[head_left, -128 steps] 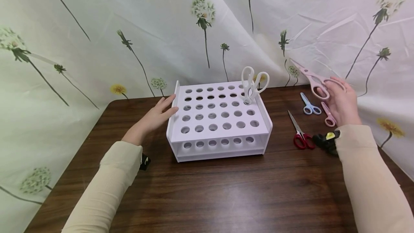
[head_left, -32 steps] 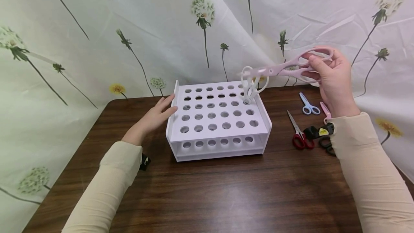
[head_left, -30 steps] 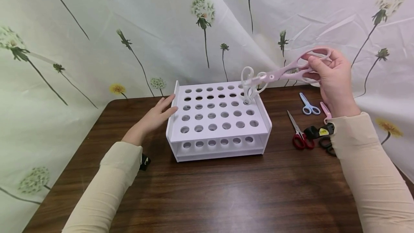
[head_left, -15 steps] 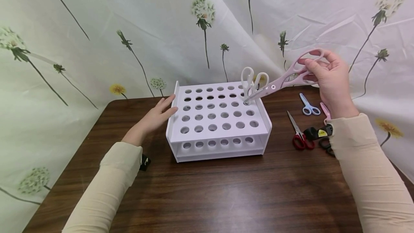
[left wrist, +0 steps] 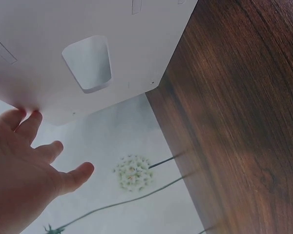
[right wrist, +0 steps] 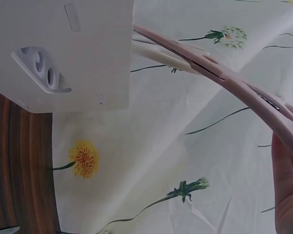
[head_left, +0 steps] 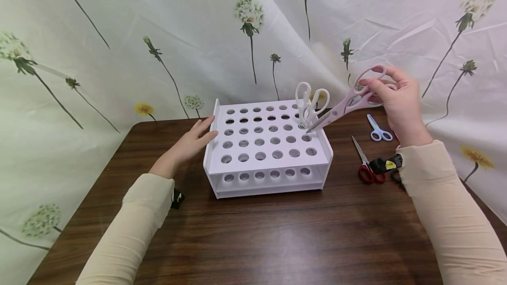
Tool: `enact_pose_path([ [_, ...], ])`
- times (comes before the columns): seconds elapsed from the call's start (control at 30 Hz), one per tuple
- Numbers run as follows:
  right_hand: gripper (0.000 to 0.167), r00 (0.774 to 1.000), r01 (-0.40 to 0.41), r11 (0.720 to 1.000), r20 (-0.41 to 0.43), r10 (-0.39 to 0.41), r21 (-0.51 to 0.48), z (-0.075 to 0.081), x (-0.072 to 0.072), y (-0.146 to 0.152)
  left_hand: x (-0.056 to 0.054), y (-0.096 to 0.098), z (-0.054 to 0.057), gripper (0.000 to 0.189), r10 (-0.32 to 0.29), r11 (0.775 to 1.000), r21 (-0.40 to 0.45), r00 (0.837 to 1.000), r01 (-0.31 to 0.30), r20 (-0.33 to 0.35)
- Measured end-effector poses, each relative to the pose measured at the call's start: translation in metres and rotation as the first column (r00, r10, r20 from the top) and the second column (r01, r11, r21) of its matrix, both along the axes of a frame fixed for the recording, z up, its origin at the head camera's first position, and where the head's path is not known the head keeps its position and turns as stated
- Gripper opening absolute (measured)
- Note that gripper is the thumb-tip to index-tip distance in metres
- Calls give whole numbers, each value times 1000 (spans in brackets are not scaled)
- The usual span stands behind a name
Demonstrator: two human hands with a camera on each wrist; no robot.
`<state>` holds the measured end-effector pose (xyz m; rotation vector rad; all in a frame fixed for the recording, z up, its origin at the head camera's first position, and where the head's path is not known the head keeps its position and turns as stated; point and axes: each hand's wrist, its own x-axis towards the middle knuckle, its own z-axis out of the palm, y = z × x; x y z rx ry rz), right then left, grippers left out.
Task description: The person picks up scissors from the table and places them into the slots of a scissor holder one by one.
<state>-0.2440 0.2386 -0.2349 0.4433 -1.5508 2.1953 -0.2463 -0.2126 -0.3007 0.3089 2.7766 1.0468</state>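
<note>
My right hand [head_left: 402, 102] pinches large pink scissors [head_left: 336, 112] by the handle loops. Their closed blades slant down and left, with the tip close over a hole in the second row from the front, at the right of the white holed rack [head_left: 269, 167]. White-handled scissors [head_left: 306, 111] stand just behind that tip, blades down in a hole. My left hand [head_left: 188, 144] rests with extended fingers against the rack's left side panel. In the left wrist view its fingertips [left wrist: 35, 117] touch the panel's edge. The right wrist view shows the pink scissors crossing beside the rack's right panel [right wrist: 97, 58].
Right of the rack, blue scissors [head_left: 374, 123] and red-handled scissors [head_left: 366, 173] lie on the dark wooden table [head_left: 261, 236]. Black scissors [head_left: 397, 177] are partly hidden under my right wrist. A flower-patterned cloth [head_left: 178, 21] hangs behind the table.
My right hand has brought the pink scissors left to the rack and tipped the blades down. Lately the tip shifted from the white scissors' hole toward the hole in front. The left hand stays put.
</note>
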Motion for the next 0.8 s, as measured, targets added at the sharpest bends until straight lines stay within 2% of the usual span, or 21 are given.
enact_pose_path([
  [0.13,21,1000,-6,999,9,5,53,-3,-1,-3,0,0,0,68,3,1000,3,1000,-3,4],
  [0.4,19,997,-69,991,40,65,112,-5,-3,-6,1,0,0,68,-3,1000,5,1000,3,-1],
  [0.63,19,999,-43,969,35,36,243,-4,-1,-7,0,-1,0,68,-6,1000,2,1000,6,-4],
  [0.8,21,998,-53,970,37,46,236,-4,-3,-9,1,-1,0,68,-4,1000,5,1000,4,1],
])
